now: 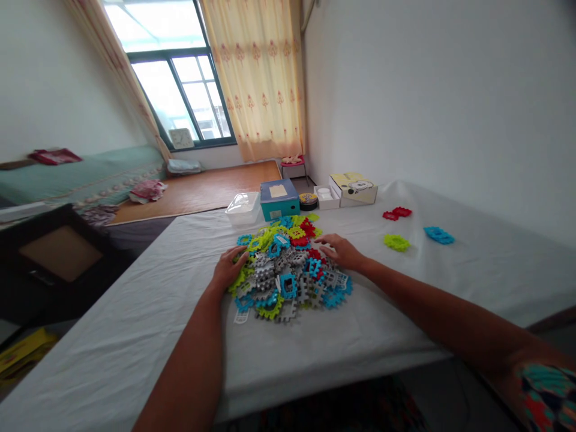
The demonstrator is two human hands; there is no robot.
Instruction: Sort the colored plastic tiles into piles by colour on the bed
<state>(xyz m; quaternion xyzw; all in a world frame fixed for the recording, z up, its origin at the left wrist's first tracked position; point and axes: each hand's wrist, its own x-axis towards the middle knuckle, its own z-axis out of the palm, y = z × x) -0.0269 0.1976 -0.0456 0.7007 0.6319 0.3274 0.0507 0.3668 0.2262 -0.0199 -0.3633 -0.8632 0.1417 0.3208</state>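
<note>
A heap of flat interlocking plastic pieces (288,264) in grey, blue, lime and red lies in the middle of a white-covered table (135,312). My left hand (230,268) rests on the heap's left edge, fingers curved loosely over the pieces. On the heap's right upper side lies my right hand (341,249), fingers stretched flat over the pieces. Neither hand visibly grips a piece. Set apart on the right are two red pieces (396,213), a lime piece (396,242) and a blue piece (439,235).
At the table's far edge stand a clear plastic tub (243,207), a blue box (279,198), a small white box (326,197) and a cream cartoon box (353,188). A wall runs along the right. A bed (81,177) and a window (180,90) lie beyond.
</note>
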